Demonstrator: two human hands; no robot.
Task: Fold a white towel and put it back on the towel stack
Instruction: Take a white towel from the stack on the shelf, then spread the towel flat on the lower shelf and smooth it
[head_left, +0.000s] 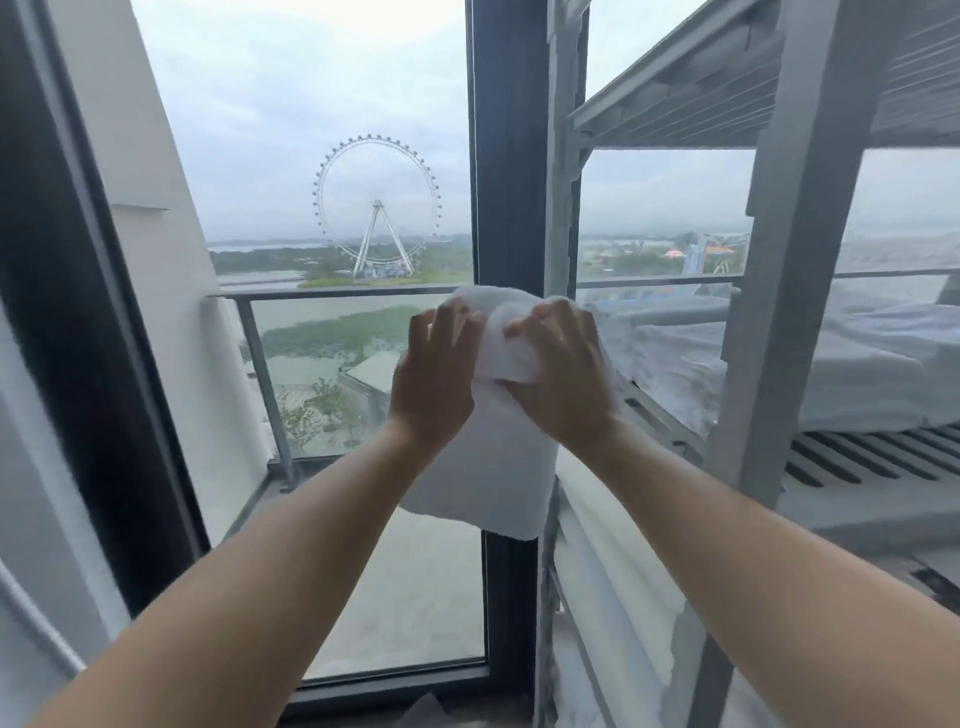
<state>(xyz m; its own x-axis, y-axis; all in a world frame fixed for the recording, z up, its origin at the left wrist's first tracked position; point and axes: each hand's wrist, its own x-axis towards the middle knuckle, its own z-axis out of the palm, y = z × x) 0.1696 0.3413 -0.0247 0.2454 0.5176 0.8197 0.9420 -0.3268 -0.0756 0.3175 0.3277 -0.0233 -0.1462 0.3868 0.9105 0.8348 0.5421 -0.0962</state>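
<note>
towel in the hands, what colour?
Plain white towel, no pattern; head view.

Grey shelving rack (795, 291) beside tall window (332, 260), overcast daylight.

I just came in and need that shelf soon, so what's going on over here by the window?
A person holds a white towel up in front of the window. The left hand and right hand grip its top close together, and the rest hangs down. Folded white towels lie on the grey rack at the right; this one is not on them yet.
</note>
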